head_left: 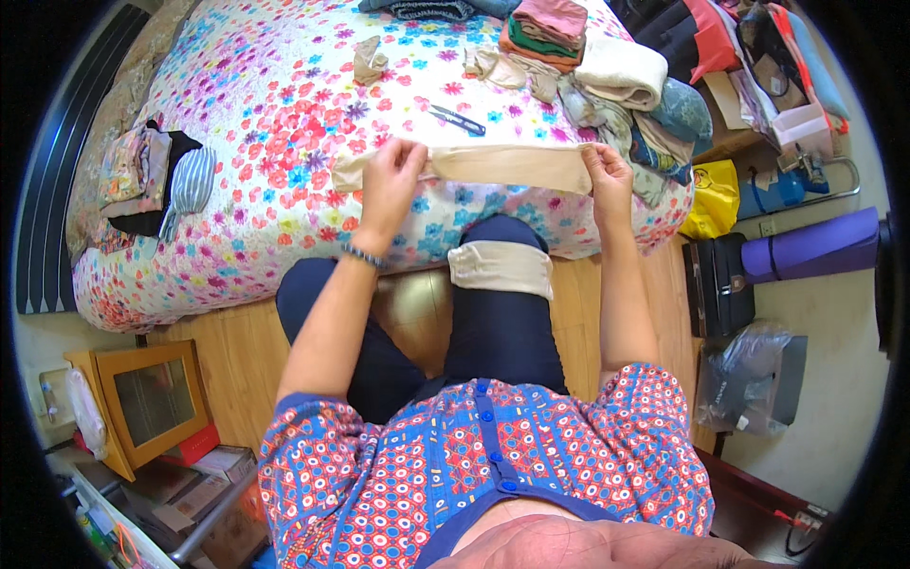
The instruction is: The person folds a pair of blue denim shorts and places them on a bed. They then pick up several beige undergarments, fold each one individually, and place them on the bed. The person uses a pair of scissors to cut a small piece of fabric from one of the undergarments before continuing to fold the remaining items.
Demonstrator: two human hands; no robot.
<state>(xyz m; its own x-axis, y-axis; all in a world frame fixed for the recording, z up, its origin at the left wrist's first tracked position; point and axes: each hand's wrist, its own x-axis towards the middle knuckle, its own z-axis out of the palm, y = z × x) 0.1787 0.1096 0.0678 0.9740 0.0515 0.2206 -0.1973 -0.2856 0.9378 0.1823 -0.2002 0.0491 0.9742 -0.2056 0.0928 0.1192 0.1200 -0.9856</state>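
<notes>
Across the upper middle of the frame, a beige cloth (512, 167) stretches sideways above the near edge of the bed (284, 223). The left hand (396, 169), just left of centre, pinches it between thumb and fingers, and a short end sticks out to that hand's left. The right hand (609, 171), right of centre, pinches the far end at its upper corner, thumb against fingers. Between the two hands the cloth hangs nearly flat.

Below it, at the centre, a second beige piece (500, 268) lies over the right knee. A small cutter (458, 120) lies on the bedspread just above the cloth, touching neither hand. More beige pieces (493, 68) lie at the top of the frame, beside folded clothes (548, 24). Another clothes pile (140, 180) sits at the upper left.
</notes>
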